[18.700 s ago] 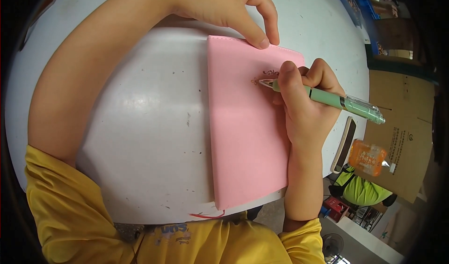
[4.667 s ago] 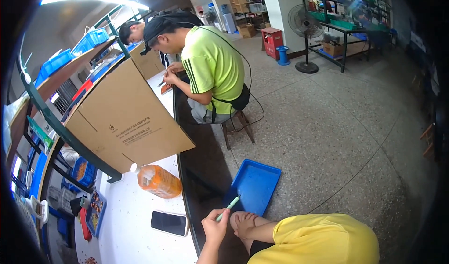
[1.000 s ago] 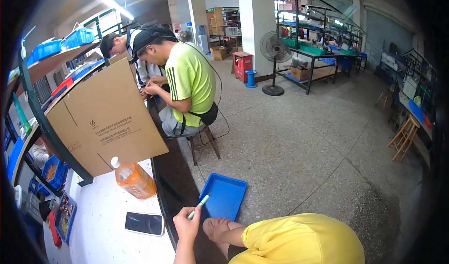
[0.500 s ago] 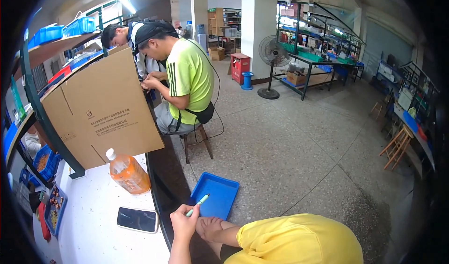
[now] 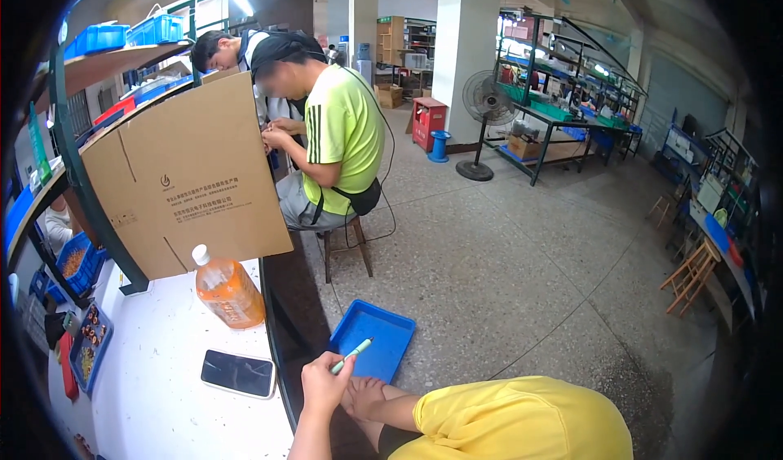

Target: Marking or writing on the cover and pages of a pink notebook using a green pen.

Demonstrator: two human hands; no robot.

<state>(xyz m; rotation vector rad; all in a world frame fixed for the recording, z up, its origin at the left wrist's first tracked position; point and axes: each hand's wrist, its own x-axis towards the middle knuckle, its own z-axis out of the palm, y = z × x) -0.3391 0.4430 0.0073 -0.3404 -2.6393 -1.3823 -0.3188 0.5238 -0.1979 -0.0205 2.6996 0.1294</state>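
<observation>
A slim light-green pen (image 5: 352, 356) with a dark tip slants up and to the right from my left hand (image 5: 324, 382). The fingers of that hand are closed around it near the table's edge. My right hand (image 5: 369, 396) lies over my bare leg with its fingers laid out, partly behind the left hand, and I see nothing held in it. Past both hands, a blue plastic tray (image 5: 372, 329) appears low over the floor. On the white table (image 5: 163, 387) to the left are a phone (image 5: 237, 373) with a dark screen and a bottle of orange drink (image 5: 229, 290) with a white cap.
An upright cardboard sheet (image 5: 188, 174) stands behind the bottle. Beyond it a person in a lime-green shirt (image 5: 347, 126) sits on a stool, another person alongside. A small blue tray of parts (image 5: 90, 350) lies at far left. A standing fan (image 5: 487, 105) is further back.
The view has shifted slightly, so the background sits a little further right and lower. My left hand still holds the pen; my right hand stays on the leg.
</observation>
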